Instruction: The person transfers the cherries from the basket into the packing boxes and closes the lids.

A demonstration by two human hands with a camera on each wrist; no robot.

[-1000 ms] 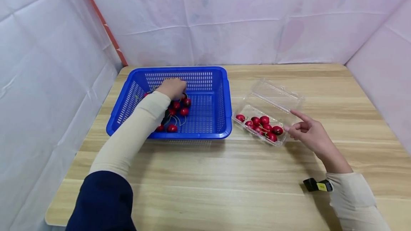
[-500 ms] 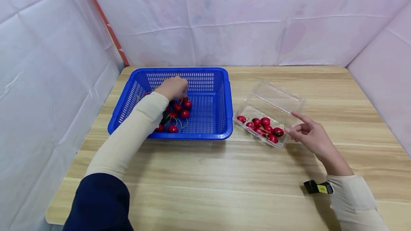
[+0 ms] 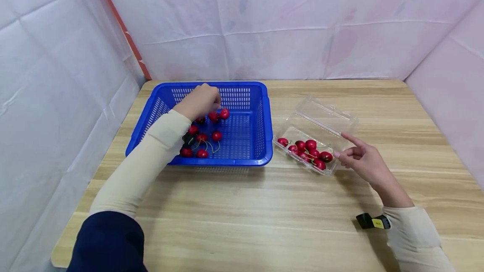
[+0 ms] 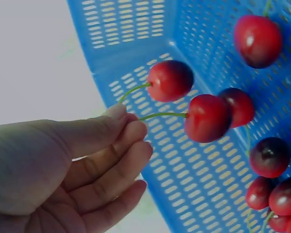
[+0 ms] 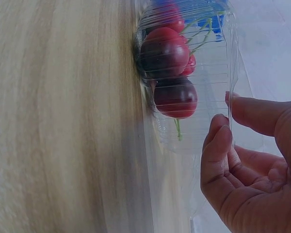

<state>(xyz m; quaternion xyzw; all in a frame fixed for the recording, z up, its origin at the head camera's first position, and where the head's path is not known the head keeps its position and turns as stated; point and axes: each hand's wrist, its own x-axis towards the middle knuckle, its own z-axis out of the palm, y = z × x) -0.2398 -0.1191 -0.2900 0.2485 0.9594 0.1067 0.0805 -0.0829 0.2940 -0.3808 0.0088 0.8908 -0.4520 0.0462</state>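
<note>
In the head view my left hand (image 3: 200, 100) is raised over the blue plastic basket (image 3: 267, 125). Its thumb and forefinger pinch the green stems of two cherries (image 4: 208, 118), which dangle apart from the fingertips in the left wrist view. More red cherries (image 3: 202, 153) lie on the basket's left side, some hidden beneath the forearm. My right hand (image 3: 364, 160) holds the right end of a clear plastic clamshell box (image 3: 319, 123) at its rim, thumb and fingers touching it, the forefinger reaching to the hinge. Several cherries (image 5: 176, 97) with stems sit inside its tray.
Both containers stand on a wooden table (image 3: 242, 213), the clamshell to the right of the basket with its lid folded back. White cloth walls (image 3: 272, 24) enclose the table at the back and sides. A black strap piece (image 3: 372, 221) hangs at the right wrist.
My left hand has risen slightly inside the basket, lifting two cherries by their stems off the pile. The right hand and the clamshell box stay in place.
</note>
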